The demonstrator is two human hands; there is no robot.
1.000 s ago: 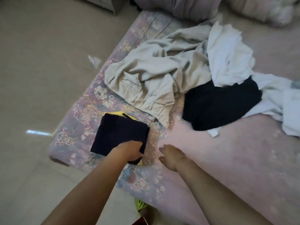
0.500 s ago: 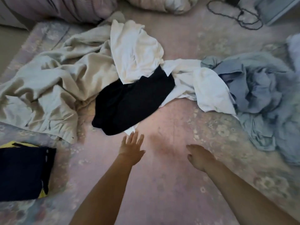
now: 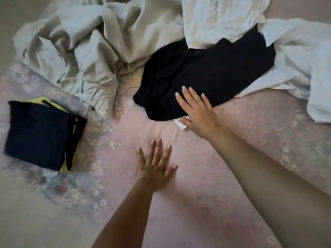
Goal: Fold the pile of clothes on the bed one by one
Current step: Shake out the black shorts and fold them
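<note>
The bed (image 3: 206,194) fills nearly everything, covered in a pale pink sheet with faded flower prints that thicken toward its left edge. Across the far side sprawls the unfolded pile. Its biggest piece is a crumpled beige garment (image 3: 86,51), heaped at the upper left with seams and pocket slits showing. Next to it, at the top, a white garment (image 3: 215,18) lies bunched, its lower edge draped over the black garment (image 3: 206,74) spread in the middle. Another pale white piece (image 3: 304,68) trails off to the right, tucked partly under the black one's right edge.

Well apart from the pile, near the left edge of the bed, sits a folded dark navy garment (image 3: 37,135), squared up and resting on top of a folded yellow piece (image 3: 44,102) whose corners peek out above and below it.

Two bare arms reach in from the bottom. The right hand (image 3: 198,113) lies flat on the near edge of the black garment, fingers straight and spread, pressing on the cloth rather than gripping it; a small white scrap (image 3: 180,124) shows just under the thumb. The left hand (image 3: 155,167) rests palm down on the bare sheet nearer the body, fingers released and held straight, holding nothing.
</note>
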